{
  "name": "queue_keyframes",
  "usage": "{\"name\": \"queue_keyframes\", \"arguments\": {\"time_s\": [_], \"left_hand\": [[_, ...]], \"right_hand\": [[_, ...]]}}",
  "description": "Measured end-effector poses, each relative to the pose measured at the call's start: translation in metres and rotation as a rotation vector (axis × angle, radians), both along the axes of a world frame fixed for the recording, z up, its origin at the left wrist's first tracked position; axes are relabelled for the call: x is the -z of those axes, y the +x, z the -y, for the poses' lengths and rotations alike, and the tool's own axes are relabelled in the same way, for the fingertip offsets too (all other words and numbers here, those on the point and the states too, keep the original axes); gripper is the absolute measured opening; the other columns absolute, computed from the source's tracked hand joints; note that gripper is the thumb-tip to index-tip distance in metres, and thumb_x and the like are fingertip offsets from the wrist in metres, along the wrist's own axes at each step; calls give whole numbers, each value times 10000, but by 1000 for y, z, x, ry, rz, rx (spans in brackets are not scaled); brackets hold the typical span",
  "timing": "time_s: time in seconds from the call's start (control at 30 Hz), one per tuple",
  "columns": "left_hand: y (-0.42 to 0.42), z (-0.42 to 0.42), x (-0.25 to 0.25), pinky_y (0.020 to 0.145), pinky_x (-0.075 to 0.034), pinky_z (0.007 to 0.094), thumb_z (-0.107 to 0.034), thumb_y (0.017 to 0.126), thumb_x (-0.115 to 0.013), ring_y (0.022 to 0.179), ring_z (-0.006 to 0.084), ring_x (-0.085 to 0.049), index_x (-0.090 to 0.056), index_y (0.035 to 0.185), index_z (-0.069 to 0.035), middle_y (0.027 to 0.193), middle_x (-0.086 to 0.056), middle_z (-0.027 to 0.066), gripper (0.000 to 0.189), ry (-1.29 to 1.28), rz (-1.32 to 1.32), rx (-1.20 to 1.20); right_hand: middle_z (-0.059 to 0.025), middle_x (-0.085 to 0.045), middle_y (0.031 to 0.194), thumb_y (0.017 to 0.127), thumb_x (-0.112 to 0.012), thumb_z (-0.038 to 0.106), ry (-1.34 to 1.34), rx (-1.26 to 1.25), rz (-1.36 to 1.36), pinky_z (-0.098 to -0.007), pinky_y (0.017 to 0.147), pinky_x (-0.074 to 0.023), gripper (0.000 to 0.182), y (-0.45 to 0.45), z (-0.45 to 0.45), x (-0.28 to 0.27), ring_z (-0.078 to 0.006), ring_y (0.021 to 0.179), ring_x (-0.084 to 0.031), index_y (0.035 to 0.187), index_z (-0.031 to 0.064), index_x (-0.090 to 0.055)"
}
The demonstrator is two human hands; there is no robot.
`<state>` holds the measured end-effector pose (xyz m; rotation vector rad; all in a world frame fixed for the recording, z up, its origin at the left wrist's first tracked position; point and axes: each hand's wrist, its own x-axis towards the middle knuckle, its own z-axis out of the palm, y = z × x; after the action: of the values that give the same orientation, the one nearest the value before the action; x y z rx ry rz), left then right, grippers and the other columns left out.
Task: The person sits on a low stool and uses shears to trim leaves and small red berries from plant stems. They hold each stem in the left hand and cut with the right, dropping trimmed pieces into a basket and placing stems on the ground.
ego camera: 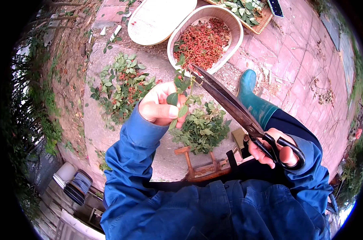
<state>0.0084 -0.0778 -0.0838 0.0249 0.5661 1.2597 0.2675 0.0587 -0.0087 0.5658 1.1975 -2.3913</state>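
Note:
Pinched between the thumb and fingers of my left hand [162, 106] is a leafy sprig [182, 87] with a few red berries. My right hand [274, 147] grips the black handles of large, dark metal scissors [233, 106]. Their long blades point up and left, with the tips close to the upper part of the sprig. Beyond the tips stands an oval woven basket [236, 45], partly filled with red berry clusters [204, 42]. A heap of cut green leaves [204, 129] lies on the ground below my hands. Left of my left hand is a pile of leafy, berried sprigs [124, 85].
A pale oval lid or tray [157, 21] leans beside the basket. A wicker tray [263, 22] of leaves and a phone [275, 7] are at the top. My green rubber boot [253, 96] rests on the paving. A wooden stool frame [199, 168] and small box [239, 142] are near my lap.

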Motion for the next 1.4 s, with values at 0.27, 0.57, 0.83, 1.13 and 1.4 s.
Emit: {"name": "queue_keyframes", "arguments": {"time_s": [0.27,0.57,0.83,1.13,1.4], "left_hand": [[-34,6,-19,513,-480,320,22,654,-629,599,213,-587,-456,721,-19,741,-570,140,190,2,-168,138],[-35,-4,-44,459,-471,331,32,640,-639,515,222,-559,-419,687,-31,615,-531,137,234,-47,-405,282],[-31,-19,-37,552,-482,301,45,669,-634,615,199,-593,-448,716,-23,717,-582,140,203,7,-413,300],[-13,-14,6,654,-470,202,47,733,-629,713,78,-587,-500,750,-27,779,-615,48,149,13,-824,103],[35,15,22,653,-462,197,62,761,-587,723,68,-582,-513,749,0,779,-625,48,97,-5,-1079,269]], "right_hand": [[40,-433,449,593,-432,782,294,-123,16,-192,400,-337,746,-1,-6,-5,-60,399,-443,684,42,-450],[5,-392,500,698,-633,522,279,-69,3,-249,426,-318,494,1,-6,-5,-83,450,-367,649,70,-441],[35,-396,412,658,-420,740,308,-6,199,-154,330,-341,691,-4,-4,-13,-42,348,-446,576,54,-411],[-13,-444,528,668,-68,790,74,325,105,-173,390,-338,980,9,7,3,-75,390,-421,948,-54,-478],[-26,-436,480,672,-91,795,28,440,29,-182,359,-347,969,7,8,-4,-91,344,-411,906,-62,-478]]}}
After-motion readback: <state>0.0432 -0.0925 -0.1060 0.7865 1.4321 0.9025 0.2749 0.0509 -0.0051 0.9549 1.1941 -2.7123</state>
